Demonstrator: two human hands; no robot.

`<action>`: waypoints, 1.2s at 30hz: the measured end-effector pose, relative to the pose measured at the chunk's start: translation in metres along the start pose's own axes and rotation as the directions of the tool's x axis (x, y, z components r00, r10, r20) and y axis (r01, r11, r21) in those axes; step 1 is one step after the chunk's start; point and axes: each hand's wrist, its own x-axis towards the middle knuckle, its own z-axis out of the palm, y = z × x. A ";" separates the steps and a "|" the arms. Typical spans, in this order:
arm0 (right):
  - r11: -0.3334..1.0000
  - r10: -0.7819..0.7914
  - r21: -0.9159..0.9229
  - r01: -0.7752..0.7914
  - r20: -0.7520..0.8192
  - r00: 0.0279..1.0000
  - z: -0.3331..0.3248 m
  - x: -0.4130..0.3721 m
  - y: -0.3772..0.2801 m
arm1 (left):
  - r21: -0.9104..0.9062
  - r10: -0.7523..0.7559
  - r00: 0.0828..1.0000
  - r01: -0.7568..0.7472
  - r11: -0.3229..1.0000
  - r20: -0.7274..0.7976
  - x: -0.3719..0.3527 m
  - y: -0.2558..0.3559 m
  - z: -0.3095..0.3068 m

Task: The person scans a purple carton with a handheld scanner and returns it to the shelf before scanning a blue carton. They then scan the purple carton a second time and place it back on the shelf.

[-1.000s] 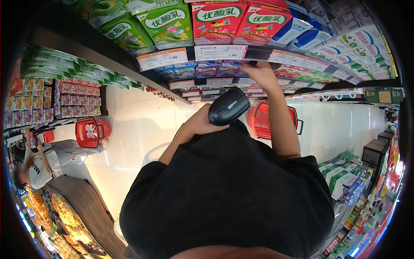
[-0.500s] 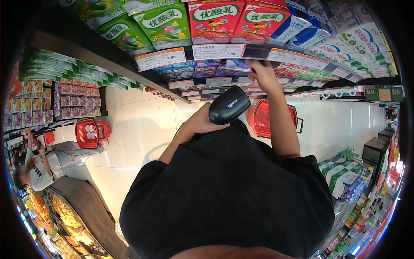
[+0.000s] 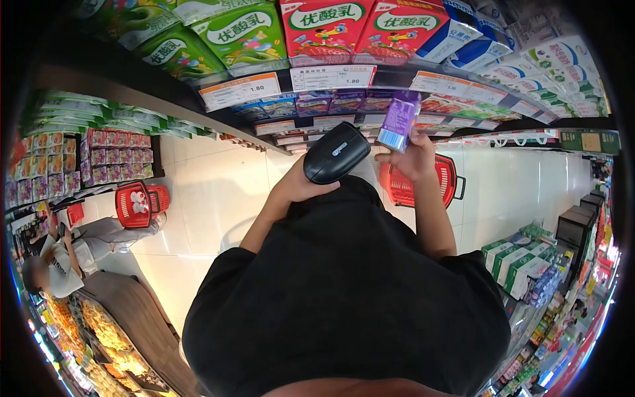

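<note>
One purple carton (image 3: 395, 126) hanging before lower shelf, covering part of its packs. Right hand (image 3: 418, 159) holding carton's lower end, grip narrowed to its width. Black device (image 3: 337, 153) sitting close by, left hand (image 3: 294, 185) wrapping grip round it. Red basket (image 3: 430, 188) standing on floor (image 3: 516, 192), right hand and forearm partly blocking it. Price labels (image 3: 334, 78) lining shelf edge overhead, red boxes (image 3: 324, 33) and green boxes (image 3: 243, 36) standing above.
</note>
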 end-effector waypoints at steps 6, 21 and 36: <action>0.926 -0.116 0.369 0.075 0.091 0.989 0.004 0.000 0.012 | 0.051 -0.072 0.997 0.071 0.996 0.015 -0.002 -0.003 -0.003; 0.821 -0.571 -0.156 0.550 -0.217 0.792 -0.022 0.007 0.001 | 0.034 -0.256 0.946 0.255 0.966 0.200 0.007 0.021 0.012; 0.795 -0.590 -0.248 0.554 -0.103 0.801 -0.023 0.011 0.010 | 0.089 -0.111 0.964 0.092 0.992 0.240 0.014 0.018 0.006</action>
